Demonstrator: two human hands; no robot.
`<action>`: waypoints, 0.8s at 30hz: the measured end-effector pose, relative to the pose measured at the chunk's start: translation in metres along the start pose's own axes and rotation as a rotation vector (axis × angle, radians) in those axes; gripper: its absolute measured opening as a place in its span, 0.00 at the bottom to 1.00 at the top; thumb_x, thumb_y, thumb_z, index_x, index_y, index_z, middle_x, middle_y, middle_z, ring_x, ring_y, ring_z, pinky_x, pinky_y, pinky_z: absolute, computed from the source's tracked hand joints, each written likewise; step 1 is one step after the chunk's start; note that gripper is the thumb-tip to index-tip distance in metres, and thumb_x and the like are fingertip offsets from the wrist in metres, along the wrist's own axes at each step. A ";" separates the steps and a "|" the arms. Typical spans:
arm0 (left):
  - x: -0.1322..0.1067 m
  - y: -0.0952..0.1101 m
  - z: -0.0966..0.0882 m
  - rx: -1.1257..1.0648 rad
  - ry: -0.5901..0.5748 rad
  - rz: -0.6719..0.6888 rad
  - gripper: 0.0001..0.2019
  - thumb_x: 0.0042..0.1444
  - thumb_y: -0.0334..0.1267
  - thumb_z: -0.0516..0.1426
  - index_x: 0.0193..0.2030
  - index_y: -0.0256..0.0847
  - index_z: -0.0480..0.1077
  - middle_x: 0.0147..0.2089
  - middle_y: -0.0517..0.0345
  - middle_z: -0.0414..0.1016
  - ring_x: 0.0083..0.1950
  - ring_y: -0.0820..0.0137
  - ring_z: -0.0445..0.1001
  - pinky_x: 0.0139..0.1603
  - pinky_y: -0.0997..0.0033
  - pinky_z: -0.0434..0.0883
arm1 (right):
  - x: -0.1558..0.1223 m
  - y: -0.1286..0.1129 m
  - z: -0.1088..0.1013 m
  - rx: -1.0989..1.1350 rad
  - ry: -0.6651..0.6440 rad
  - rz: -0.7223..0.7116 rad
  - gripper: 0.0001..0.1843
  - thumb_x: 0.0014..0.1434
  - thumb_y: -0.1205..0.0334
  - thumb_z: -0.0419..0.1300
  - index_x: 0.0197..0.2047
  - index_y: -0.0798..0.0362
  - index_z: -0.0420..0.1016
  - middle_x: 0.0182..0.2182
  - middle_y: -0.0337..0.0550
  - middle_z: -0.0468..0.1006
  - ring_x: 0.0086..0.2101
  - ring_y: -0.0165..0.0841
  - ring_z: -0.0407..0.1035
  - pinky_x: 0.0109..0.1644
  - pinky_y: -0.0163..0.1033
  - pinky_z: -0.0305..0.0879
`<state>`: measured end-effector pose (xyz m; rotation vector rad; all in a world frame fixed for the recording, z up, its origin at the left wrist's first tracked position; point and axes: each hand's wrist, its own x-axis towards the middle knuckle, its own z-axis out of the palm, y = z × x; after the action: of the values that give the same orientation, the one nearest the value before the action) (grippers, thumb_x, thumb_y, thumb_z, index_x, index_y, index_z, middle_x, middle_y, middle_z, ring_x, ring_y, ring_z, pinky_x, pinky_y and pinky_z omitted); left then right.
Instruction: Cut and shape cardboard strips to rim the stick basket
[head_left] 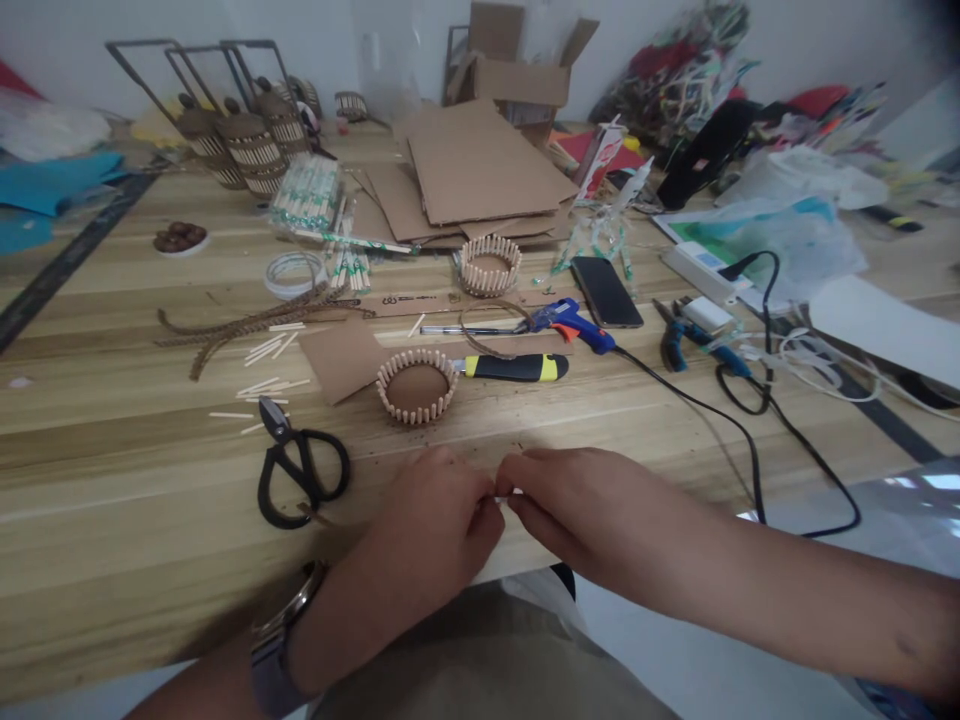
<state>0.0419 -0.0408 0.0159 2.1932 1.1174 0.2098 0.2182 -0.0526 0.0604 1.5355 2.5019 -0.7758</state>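
Observation:
My left hand (446, 515) and my right hand (574, 500) meet at the table's front edge, fingertips pinched together. A tiny pale piece (504, 498) shows between them; most of it is hidden, so its kind is unclear. Just beyond my hands stands a round cardboard base ringed with short wooden sticks (417, 388). A utility knife (517, 367) with a black and yellow handle lies to its right. Black-handled scissors (304, 465) rest open to the left of my left hand, beside several loose wooden sticks (262, 350).
A blue glue gun (574, 322) trails its black cable to the right, near a phone (607, 292) and pliers (697, 340). A second stick-ringed base (490, 265) stands farther back, before stacked cardboard sheets (487, 165). Small lidded barrels (255, 150) stand back left.

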 end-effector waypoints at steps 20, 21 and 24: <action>0.008 0.007 -0.015 -0.237 -0.076 -0.110 0.14 0.56 0.31 0.50 0.21 0.41 0.65 0.25 0.61 0.69 0.35 0.68 0.68 0.34 0.70 0.60 | -0.037 0.005 0.044 -0.062 0.644 -0.293 0.13 0.73 0.68 0.43 0.48 0.55 0.67 0.30 0.43 0.77 0.30 0.35 0.71 0.32 0.38 0.68; 0.008 0.008 -0.016 -0.249 -0.087 -0.109 0.13 0.57 0.32 0.50 0.21 0.40 0.66 0.26 0.61 0.69 0.35 0.68 0.69 0.34 0.70 0.60 | -0.039 0.005 0.042 -0.063 0.639 -0.290 0.14 0.73 0.67 0.42 0.46 0.54 0.68 0.29 0.43 0.77 0.30 0.34 0.71 0.32 0.38 0.68; 0.006 0.012 -0.018 -0.255 -0.092 -0.102 0.13 0.56 0.33 0.50 0.21 0.40 0.66 0.26 0.61 0.70 0.35 0.69 0.69 0.35 0.69 0.60 | -0.045 0.005 0.040 -0.095 0.618 -0.284 0.19 0.74 0.66 0.40 0.43 0.54 0.71 0.29 0.43 0.76 0.29 0.33 0.70 0.31 0.37 0.68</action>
<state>0.0459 -0.0325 0.0360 1.8977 1.0849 0.1929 0.2378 -0.1062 0.0398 1.5913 3.1877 -0.2058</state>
